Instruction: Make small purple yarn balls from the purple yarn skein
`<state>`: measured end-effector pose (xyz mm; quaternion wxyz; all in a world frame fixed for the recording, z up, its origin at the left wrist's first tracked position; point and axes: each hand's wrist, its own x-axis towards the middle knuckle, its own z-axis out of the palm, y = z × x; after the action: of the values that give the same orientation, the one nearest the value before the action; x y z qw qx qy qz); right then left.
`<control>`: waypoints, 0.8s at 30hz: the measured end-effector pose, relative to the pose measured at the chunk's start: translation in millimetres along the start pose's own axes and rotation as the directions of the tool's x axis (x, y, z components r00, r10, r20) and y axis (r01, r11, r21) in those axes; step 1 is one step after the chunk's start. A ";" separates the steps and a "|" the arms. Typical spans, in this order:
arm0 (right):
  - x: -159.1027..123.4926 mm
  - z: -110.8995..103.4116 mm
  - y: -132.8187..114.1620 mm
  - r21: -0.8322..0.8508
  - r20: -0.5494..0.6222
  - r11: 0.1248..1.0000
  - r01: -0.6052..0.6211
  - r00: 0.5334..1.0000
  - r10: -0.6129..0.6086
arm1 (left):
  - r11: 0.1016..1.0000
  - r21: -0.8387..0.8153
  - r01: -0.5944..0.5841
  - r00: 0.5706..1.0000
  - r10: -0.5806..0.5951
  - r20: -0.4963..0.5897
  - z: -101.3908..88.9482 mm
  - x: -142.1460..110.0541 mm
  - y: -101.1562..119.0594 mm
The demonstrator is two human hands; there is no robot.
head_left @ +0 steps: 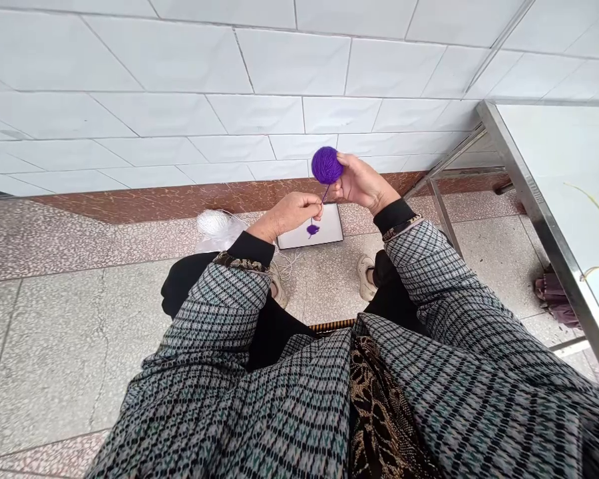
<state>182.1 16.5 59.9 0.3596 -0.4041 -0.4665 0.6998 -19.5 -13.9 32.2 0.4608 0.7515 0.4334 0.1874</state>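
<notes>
A round ball of purple yarn (327, 165) is held up in front of the tiled wall by my right hand (360, 181), its fingers closed around the ball's right side. From the ball a strand runs down to my left hand (299, 209), which pinches it between thumb and fingertips, lower and to the left. Below my left hand a small purple clump of yarn (313, 229) shows over the shallow white box (332, 225) on the floor. Whether the clump hangs or lies in the box I cannot tell.
A white yarn ball (213, 223) with plastic wrapping lies left of the box, and loose white cord (290, 261) trails by my shoe. To the right stands a metal-framed table (529, 179) with a yellow strand on top. Beneath it lies a dark maroon bundle (556, 296).
</notes>
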 end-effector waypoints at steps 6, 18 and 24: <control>-7.7 -22.2 -24.9 0.067 -0.128 0.984 0.165 0.979 -0.156 | 0.999 -0.045 0.030 0.996 -0.026 0.091 5.5 7.0 -14.0; 2.3 -78.8 -25.0 0.172 -0.090 0.923 0.345 0.938 -0.333 | 0.950 -0.294 0.104 0.986 -0.058 0.159 14.3 3.2 -27.9; 21.1 -52.2 5.6 0.174 -0.259 0.985 0.023 0.966 0.023 | 0.953 -0.212 0.217 0.976 -0.216 0.029 -2.1 -19.0 -36.9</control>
<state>219.7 52.3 37.3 0.4518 -0.4590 -0.3520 0.6792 -49.2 -21.1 4.0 0.5582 0.6460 0.4890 0.1792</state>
